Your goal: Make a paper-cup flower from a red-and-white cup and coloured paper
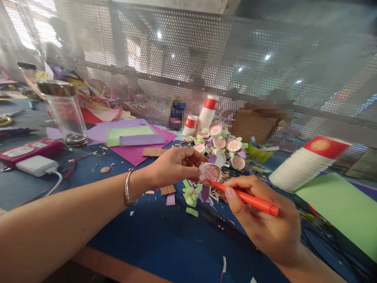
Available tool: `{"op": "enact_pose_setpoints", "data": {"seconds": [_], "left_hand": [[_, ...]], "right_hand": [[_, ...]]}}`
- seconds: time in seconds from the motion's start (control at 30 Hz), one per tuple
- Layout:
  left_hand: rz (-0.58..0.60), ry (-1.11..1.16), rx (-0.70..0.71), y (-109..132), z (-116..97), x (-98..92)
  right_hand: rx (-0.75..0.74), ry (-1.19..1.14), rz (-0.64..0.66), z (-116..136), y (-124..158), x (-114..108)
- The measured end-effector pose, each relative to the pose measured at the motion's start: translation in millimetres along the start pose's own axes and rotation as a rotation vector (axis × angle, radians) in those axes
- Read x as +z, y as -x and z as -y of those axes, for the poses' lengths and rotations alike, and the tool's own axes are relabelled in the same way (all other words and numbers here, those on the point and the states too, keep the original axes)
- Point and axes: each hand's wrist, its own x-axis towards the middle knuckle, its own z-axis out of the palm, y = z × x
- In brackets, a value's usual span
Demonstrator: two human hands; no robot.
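My left hand [179, 167], with a silver bangle at the wrist, pinches the edge of a round white paper disc [210, 173] marked with a red-orange grid of lines. In my right hand [262, 220] is a red marker [253, 201], its tip touching the lower part of the disc. Just behind the disc lies a pile of similar discs [234, 145] with green and purple paper pieces. Below my left hand are a light green paper piece [191, 195] and a scrap of corrugated cardboard [167, 190].
Stacked paper cups [309, 163] lean at the right beside green paper [341, 208]; more cup stacks [207, 112] stand behind the pile. A glass jar [69, 114], a magenta power strip [32, 151] and a white charger [37, 166] are at left. Dark scissors [220, 222] lie near my right hand.
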Motion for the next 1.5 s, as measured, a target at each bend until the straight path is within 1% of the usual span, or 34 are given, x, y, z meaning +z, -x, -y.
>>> {"op": "enact_pose_setpoints", "data": {"seconds": [0.33, 0.63, 0.83, 1.3, 1.5], "left_hand": [[0.006, 0.007, 0.013, 0.2, -2.4, 1.5], [0.003, -0.019, 0.036, 0.7, -2.8, 0.6], [0.005, -0.023, 0.062, 0.5, -3.6, 0.7], [-0.008, -0.008, 0.037, 0.6, -5.6, 0.9], [-0.006, -0.013, 0.050, 0.1, -4.8, 0.9]], "right_hand": [[-0.010, 0.008, 0.020, 2.9, -1.8, -0.5], [-0.036, 0.022, 0.001, 0.7, 1.0, -1.3], [-0.024, 0.033, -0.025, -0.1, -0.4, -2.1], [-0.040, 0.056, -0.024, 1.6, -2.3, -3.2], [-0.051, 0.061, -0.025, 2.8, -2.8, -3.6]]}}
